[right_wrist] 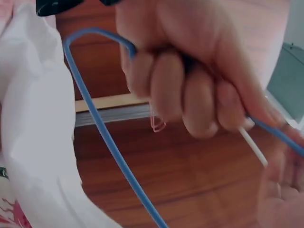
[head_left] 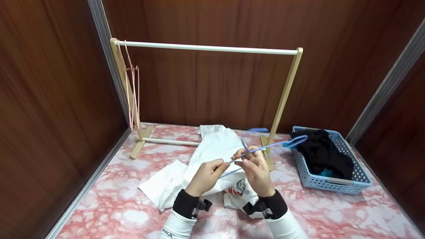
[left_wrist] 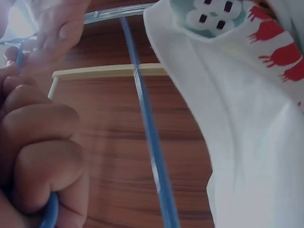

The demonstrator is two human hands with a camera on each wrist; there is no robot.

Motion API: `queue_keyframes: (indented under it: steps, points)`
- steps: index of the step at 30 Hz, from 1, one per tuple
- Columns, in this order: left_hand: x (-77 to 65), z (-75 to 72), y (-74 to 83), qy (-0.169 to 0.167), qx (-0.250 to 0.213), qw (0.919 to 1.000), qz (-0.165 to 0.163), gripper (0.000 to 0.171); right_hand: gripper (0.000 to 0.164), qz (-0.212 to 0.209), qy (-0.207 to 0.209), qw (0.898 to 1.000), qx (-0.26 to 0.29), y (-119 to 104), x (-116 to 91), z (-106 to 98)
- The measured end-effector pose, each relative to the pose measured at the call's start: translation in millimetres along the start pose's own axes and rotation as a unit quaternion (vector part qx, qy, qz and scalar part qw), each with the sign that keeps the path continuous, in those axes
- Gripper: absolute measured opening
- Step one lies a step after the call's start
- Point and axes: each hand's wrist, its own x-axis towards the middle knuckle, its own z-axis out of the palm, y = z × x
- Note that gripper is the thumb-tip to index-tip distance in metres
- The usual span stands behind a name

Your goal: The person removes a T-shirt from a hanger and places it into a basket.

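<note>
A blue clothes hanger (head_left: 274, 145) is held up in front of me, its narrow looped end pointing right. My left hand (head_left: 206, 175) grips the hanger, its fingers curled round the blue rod in the left wrist view. Close beside it, my right hand (head_left: 256, 172) also holds the hanger; the right wrist view shows bent fingers wrapped over the rod (right_wrist: 109, 137). Beneath and behind both hands lies a white garment (head_left: 212, 149) with a red and grey print, spread loosely on the table. The hands hide part of the hanger and print.
A clothes rack with a white rail (head_left: 206, 48) and wooden legs stands at the back. Pink hangers (head_left: 133, 96) hang at its left end. To the right, a blue basket (head_left: 335, 188) holds dark cloth (head_left: 323, 154). Wood-grain walls enclose the red-and-white patterned table (head_left: 123, 205).
</note>
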Motion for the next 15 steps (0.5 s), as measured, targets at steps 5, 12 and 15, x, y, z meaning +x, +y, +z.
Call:
queue_keyframes:
  steps: [5, 12, 15]
  points:
    - [-0.3, -13.1, -0.4, 0.037, -0.010, 0.9991, -0.018, 0.045, 0.039, 0.035, -0.058, 0.993, -0.098, -9.1, 0.6, -14.9]
    - [-3.6, -38.7, -14.7, 0.155, -0.005, 0.9858, -0.064, 0.042, 0.041, 0.125, -0.081, 0.889, -0.432, -10.8, -1.8, -33.1]
    - [-5.3, -49.3, -19.0, 0.209, -0.003, 0.9732, -0.095, 0.043, 0.074, 0.208, -0.072, 0.805, -0.551, 0.3, -4.5, -38.2]
